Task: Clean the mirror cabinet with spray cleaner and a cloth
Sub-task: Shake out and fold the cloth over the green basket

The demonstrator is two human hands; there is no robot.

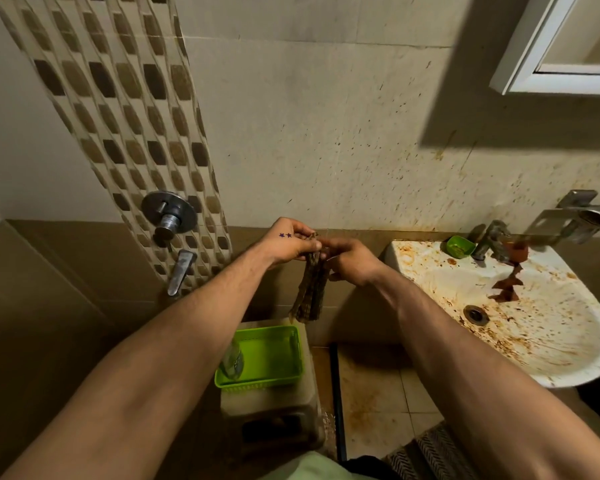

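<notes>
While left hand (284, 245) and right hand (352, 259) pinch its top, dark checked cloth (310, 289) hangs above green plastic basket (257, 383) holding clear spray bottle (232, 362). Step: readying cloth. Next, probably: bottle, then white-framed mirror cabinet (568, 83), far right.

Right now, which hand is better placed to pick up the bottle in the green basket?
Left, probably: the bottle stands nearer the left hand, under that forearm; the right hand could hold the cloth alone.
</notes>
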